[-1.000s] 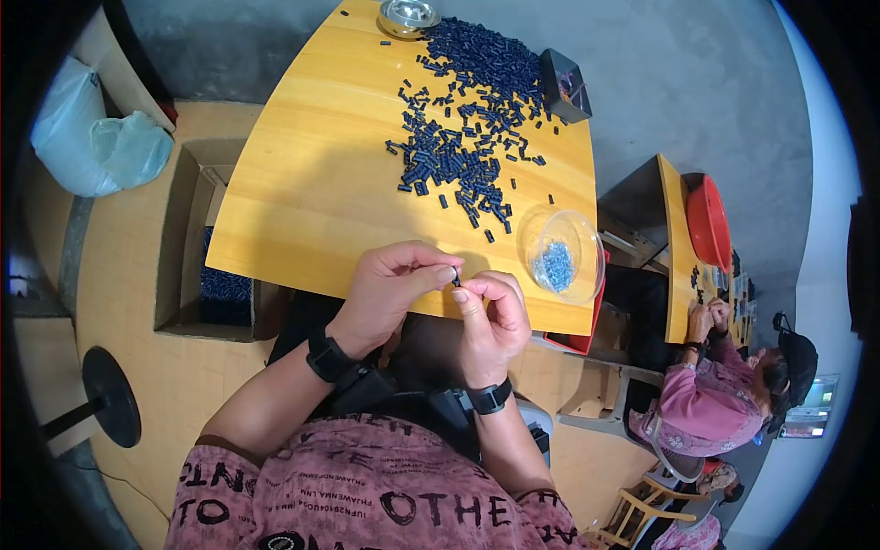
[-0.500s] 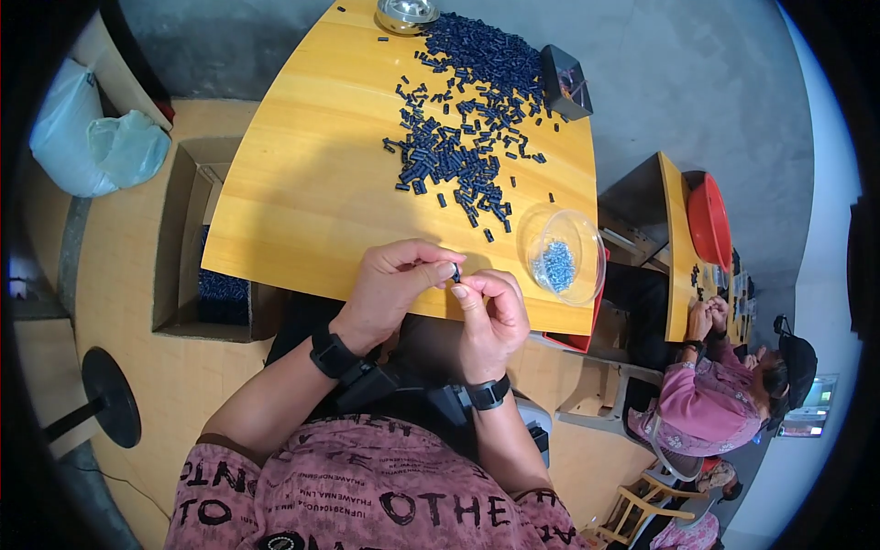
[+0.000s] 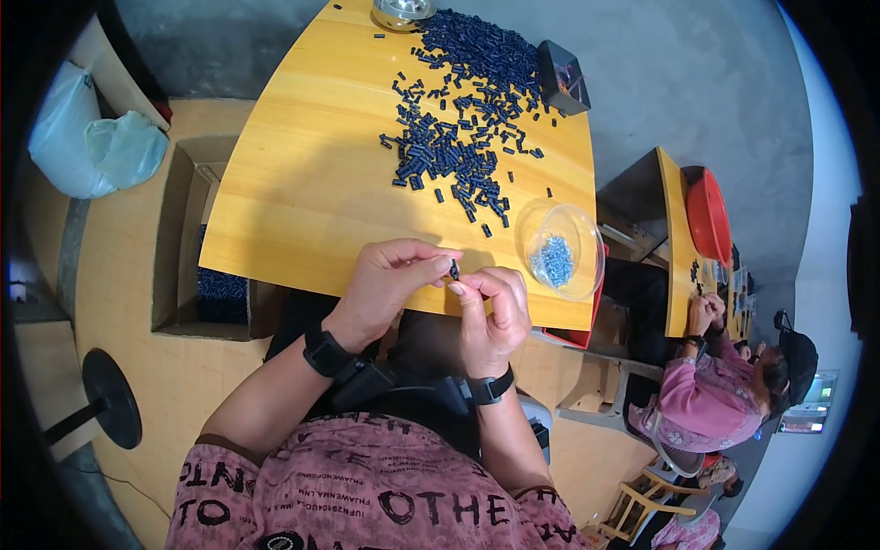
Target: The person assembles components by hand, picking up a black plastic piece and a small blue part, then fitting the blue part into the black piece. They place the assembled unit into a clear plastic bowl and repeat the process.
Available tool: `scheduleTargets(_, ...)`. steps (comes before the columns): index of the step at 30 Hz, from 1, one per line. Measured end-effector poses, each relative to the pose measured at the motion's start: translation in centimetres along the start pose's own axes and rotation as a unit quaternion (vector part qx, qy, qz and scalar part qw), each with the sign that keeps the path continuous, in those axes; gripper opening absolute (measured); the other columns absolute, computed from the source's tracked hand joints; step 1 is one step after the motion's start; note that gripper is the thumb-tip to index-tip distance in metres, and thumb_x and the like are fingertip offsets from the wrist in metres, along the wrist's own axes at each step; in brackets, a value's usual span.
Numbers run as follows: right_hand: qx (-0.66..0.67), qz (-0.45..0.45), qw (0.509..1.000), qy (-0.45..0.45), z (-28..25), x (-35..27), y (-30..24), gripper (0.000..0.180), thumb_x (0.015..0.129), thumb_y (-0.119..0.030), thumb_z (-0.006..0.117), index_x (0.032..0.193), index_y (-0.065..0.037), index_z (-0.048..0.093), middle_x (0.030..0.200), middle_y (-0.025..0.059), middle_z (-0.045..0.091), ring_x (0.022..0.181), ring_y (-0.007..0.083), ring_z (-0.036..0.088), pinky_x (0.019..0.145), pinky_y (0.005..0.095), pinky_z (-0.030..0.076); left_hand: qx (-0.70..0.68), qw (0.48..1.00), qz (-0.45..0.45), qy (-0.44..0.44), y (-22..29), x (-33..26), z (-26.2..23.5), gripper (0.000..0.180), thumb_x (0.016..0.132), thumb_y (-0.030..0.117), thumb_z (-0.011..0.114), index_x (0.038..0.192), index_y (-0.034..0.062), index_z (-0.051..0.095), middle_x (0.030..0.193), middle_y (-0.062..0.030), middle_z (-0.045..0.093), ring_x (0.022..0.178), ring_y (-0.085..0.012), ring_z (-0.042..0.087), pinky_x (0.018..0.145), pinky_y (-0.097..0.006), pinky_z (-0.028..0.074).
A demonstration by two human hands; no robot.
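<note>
Above the table's near edge, my left hand [image 3: 394, 280] pinches a small black cylindrical part [image 3: 454, 269] between thumb and fingertips. My right hand [image 3: 495, 312] meets it from the right, thumb and forefinger closed at the part's lower end; anything tiny between those fingertips is too small to make out. Close to my right hand, a clear round bowl [image 3: 587, 275] holds many small silvery-blue pieces [image 3: 554, 261]. Beyond my hands, loose black parts [image 3: 449, 156] lie scattered on the yellow wooden table [image 3: 302, 183], with a denser heap [image 3: 481, 55] farther back.
At the table's back stand a metal bowl [image 3: 403, 11] and a black box [image 3: 563, 78]. An open cardboard box [image 3: 174, 275] with dark parts sits on the floor at left, near white plastic bags [image 3: 69, 137]. To the right, another person [image 3: 706, 394] works beside a red basin [image 3: 709, 217].
Both hands stay together at nearly the same place. The black part has turned slightly between my fingertips, and the whole view has shifted a little.
</note>
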State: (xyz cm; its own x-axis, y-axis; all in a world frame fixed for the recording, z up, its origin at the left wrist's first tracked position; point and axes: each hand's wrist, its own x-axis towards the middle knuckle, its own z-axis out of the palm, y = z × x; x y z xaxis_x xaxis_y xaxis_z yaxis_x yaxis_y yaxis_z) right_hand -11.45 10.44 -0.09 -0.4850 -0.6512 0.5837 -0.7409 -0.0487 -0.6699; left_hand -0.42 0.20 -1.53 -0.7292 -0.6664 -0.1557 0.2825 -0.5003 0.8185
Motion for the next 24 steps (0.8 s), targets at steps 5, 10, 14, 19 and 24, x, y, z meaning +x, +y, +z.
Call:
scheduleTargets(5,-0.01,-0.001,1.0,0.0,0.1,0.0,0.2,0.014,0.075,0.0,0.076,0.082,-0.003,0.065,0.078,0.0094,0.062,0.074,0.0256,0.058,0.065,0.0329,0.046,0.034,0.999,0.007,0.016,0.3,0.1,0.3,0.015,0.086,0.003,0.069,0.1,-0.002,0.072,0.093,-0.006,0.07,0.081,-0.0087,0.061,0.077,-0.025,0.05)
scheduleTargets(10,-0.01,0.014,1.0,-0.006,0.4,-0.2,1.3,0.013,0.074,0.0,0.077,0.08,-0.002,0.066,0.078,0.0095,0.061,0.073,0.0264,0.058,0.065,0.0333,0.046,0.123,0.99,0.072,0.012,-1.0,0.8,-0.3,0.015,0.083,0.001,0.071,0.098,-0.0007,0.072,0.089,-0.0053,0.07,0.08,-0.0095,0.062,0.072,-0.026,0.05)
scheduleTargets(14,-0.04,0.006,0.999,-0.035,0.4,0.0,2.3,0.013,0.072,-0.001,0.078,0.079,-0.002,0.067,0.077,0.0098,0.061,0.073,0.0267,0.057,0.064,0.0342,0.046,0.384,0.89,0.245,0.023,-1.5,1.1,0.0,0.018,0.079,-0.003,0.069,0.097,0.0013,0.071,0.082,-0.0091,0.067,0.075,-0.0188,0.065,0.067,-0.031,0.05)
scheduleTargets(19,-0.073,-0.01,0.99,-0.116,-0.8,1.0,2.8,0.014,0.07,-0.001,0.078,0.08,-0.002,0.067,0.077,0.01,0.06,0.073,0.0264,0.058,0.064,0.0347,0.046,0.492,0.79,0.364,0.019,-2.0,1.1,0.6,0.024,0.076,-0.005,0.067,0.099,0.0028,0.067,0.084,-0.0131,0.066,0.077,-0.031,0.064,0.068,-0.037,0.051)
scheduleTargets(24,0.11,0.219,0.956,-0.159,-1.4,1.8,3.1,0.012,0.075,0.0,0.077,0.083,0.0,0.069,0.076,0.0078,0.061,0.068,0.0178,0.058,0.063,0.0283,0.047,0.502,0.764,0.405,0.016,-2.2,0.8,0.6,0.026,0.076,-0.003,0.068,0.101,0.0018,0.065,0.086,-0.0132,0.066,0.079,-0.0327,0.064,0.069,-0.04,0.052)
